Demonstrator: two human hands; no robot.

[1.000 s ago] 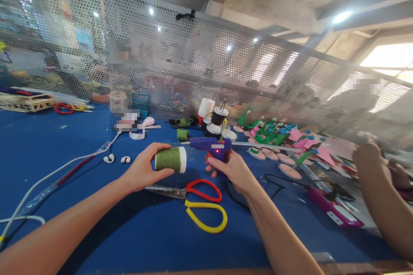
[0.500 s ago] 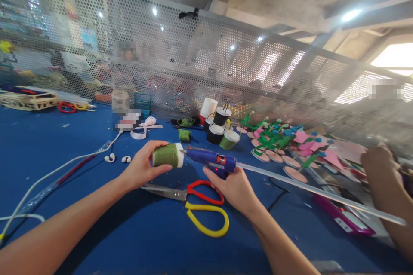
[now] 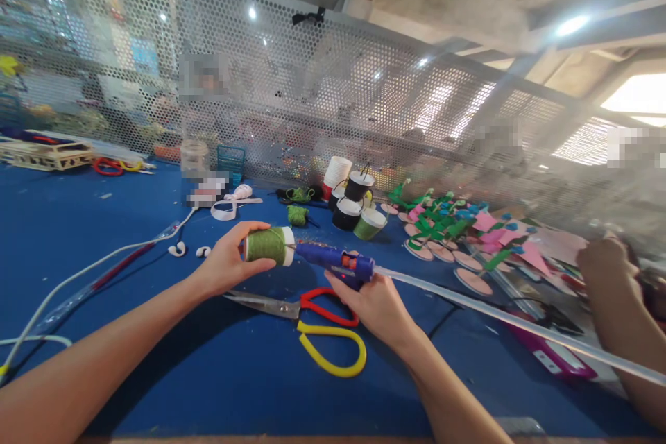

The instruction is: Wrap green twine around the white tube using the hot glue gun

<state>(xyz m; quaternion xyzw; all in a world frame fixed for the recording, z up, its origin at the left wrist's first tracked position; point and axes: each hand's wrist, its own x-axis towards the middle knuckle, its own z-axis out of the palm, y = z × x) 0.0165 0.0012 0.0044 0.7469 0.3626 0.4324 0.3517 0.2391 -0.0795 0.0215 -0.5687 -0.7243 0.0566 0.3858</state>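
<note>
Between thumb and fingers, my left hand (image 3: 232, 258) grips a small white cup wrapped in green yarn (image 3: 266, 247), tipped on its side. My right hand (image 3: 375, 298) is wrapped around the handle of a blue glue gun (image 3: 336, 260). The gun's nozzle meets the cup near its white rim; whether it touches the yarn or the rim I cannot tell. A long clear glue stick (image 3: 468, 300) runs out of the gun's back to the right. Below both hands lie scissors (image 3: 291, 309) with one red and one yellow handle loop.
Yarn-wrapped cups (image 3: 347, 212) stand behind my hands, with a green yarn ball (image 3: 297, 215) beside them. Green, pink and blue craft flowers (image 3: 458, 225) crowd the right. Another person's arm (image 3: 614, 291) reaches in there, near a purple power strip (image 3: 551, 354). White earphones (image 3: 177, 249) lie left.
The cup and glue gun have shifted very slightly, and the nozzle stays at the cup's rim end. Both hands keep their grips. The view has tilted a little.
</note>
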